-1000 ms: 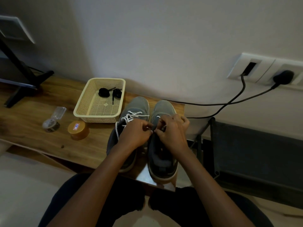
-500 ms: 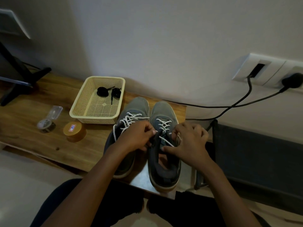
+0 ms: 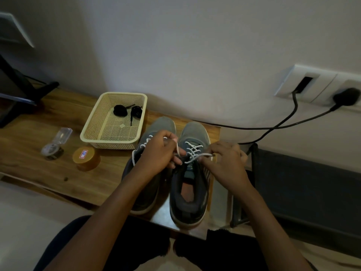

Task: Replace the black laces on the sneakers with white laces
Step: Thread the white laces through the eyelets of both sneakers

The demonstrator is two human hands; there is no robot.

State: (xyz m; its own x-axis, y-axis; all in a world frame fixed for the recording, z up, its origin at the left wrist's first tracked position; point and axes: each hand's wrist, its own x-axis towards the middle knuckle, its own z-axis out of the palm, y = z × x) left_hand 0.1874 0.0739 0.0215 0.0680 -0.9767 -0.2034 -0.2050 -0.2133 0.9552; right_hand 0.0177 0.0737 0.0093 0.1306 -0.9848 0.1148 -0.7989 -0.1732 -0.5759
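late stage: sneakers (image 3: 187, 192) at the surface's (image 3: 39, 165) right edge wear white laces (image 3: 193, 150) (black laces (image 3: 120, 110) in basket (image 3: 109, 142)); left hand (image 3: 159, 153) and right hand (image 3: 227, 163) fingers (image 3: 206, 163) pinch untied ends.

Wood-grain tabletop (image 3: 39, 133), perforated plastic basket (image 3: 101, 133) — matt cloth sneakers (image 3: 193, 132) with woven white laces (image 3: 192, 151).
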